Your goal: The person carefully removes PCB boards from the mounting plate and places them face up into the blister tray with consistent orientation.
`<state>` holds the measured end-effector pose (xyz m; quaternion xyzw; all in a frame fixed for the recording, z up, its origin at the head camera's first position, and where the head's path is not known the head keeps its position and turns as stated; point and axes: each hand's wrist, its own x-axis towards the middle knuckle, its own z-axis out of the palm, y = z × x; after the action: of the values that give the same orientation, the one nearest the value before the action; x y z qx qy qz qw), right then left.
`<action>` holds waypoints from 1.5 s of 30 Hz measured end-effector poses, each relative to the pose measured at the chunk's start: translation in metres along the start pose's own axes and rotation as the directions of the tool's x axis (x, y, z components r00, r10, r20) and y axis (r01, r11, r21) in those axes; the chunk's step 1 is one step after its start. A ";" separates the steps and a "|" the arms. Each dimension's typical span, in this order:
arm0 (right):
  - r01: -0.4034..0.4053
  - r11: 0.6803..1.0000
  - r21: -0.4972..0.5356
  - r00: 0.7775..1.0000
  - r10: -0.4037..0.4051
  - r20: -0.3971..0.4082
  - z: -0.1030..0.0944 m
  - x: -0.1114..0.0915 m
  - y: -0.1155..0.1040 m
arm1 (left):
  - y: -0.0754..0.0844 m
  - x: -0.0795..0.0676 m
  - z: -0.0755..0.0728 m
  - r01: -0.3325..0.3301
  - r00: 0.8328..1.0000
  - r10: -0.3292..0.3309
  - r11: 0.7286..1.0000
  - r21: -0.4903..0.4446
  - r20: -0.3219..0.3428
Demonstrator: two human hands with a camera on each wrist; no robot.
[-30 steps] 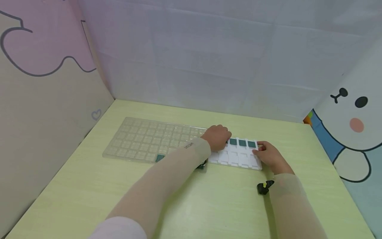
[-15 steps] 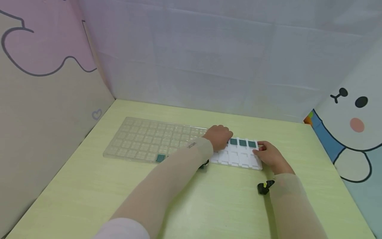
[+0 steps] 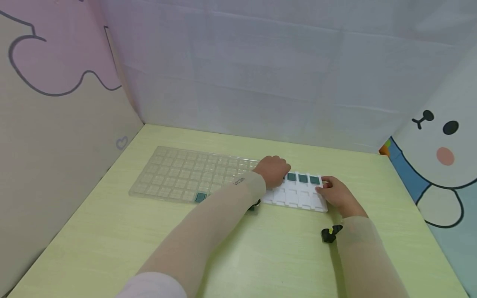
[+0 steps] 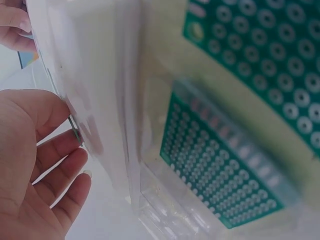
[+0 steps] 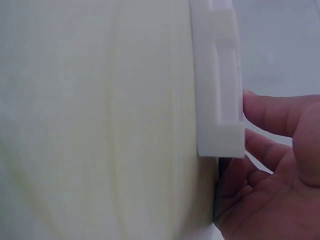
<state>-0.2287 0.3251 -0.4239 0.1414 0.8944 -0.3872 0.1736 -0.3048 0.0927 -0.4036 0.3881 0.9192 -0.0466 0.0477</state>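
Note:
My left hand [image 3: 271,170] is over the left part of a white plastic tray [image 3: 292,198]. In the left wrist view its thumb and forefinger pinch a green circuit board [image 4: 75,131], seen edge-on at the tray. At the tray's right end, my right hand [image 3: 337,195] grips the rim, thumb on top; the right wrist view shows the tray's white corner [image 5: 220,100] by the thumb. Several green boards [image 3: 303,178] sit in the tray's back row, partly hidden by the left hand. White pockets show in front of them.
A large clear blister tray [image 3: 175,174] lies left of the white one, with a green perforated board [image 3: 200,197] in its front row. More perforated boards [image 4: 220,165] show close up in the left wrist view. A black wrist camera mount [image 3: 329,234] hangs beside the right sleeve.
Over the first half second my left hand and forearm shifted slightly to the right; since then they have held still. The right hand keeps its grip on the tray.

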 end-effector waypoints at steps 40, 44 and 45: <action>-0.013 1.000 -0.013 1.000 0.013 0.015 -0.001 -0.002 -0.002 | -0.007 -0.017 -0.011 -0.054 0.997 0.052 0.998 -0.042 -0.063; -0.009 1.000 -0.011 1.000 0.010 0.016 -0.001 -0.002 -0.002 | -0.008 -0.022 -0.012 -0.065 0.995 0.061 0.997 -0.046 -0.077; -0.009 1.000 -0.013 1.000 0.009 0.017 -0.001 -0.002 -0.001 | -0.008 -0.023 -0.013 -0.066 0.995 0.063 0.997 -0.044 -0.078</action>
<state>-0.2280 0.3251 -0.4218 0.1410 0.8948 -0.3818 0.1837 -0.2948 0.0723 -0.3874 0.4179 0.9082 -0.0086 0.0230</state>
